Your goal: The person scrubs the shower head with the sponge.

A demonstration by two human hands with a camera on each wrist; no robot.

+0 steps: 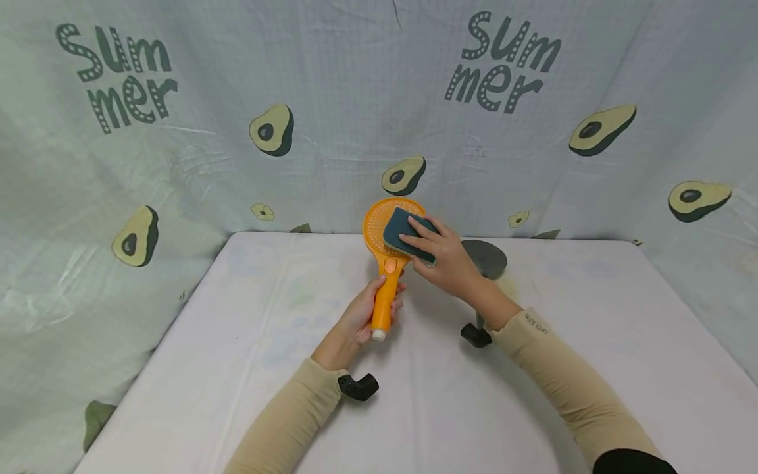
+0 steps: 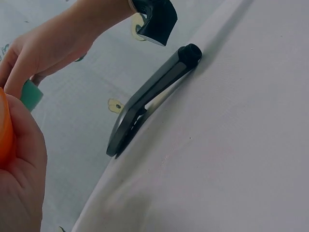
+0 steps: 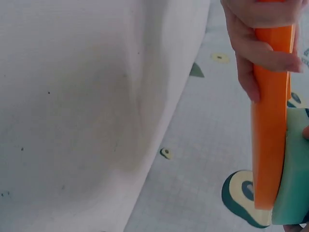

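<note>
An orange handheld shower head (image 1: 387, 296) is held above the table, perforated face up. My left hand (image 1: 358, 316) grips its handle, thumb below the round button. On the perforated face lies a sponge (image 1: 397, 227), dark scouring side up. My right hand (image 1: 447, 260) holds this sponge against the face with fingers spread over its top. From the side, in the right wrist view, the sponge's light green foam (image 3: 292, 169) presses along the orange head (image 3: 268, 145). The left wrist view shows only part of my left hand (image 2: 26, 164) beside the orange handle.
A dark grey shower head (image 1: 485, 257) lies on the table behind my right forearm, partly hidden by it. The white-covered table (image 1: 284, 329) ends at a hanging cloth (image 1: 343, 99) printed with avocados. Black wrist camera mounts (image 1: 358, 387) stick out from both wrists.
</note>
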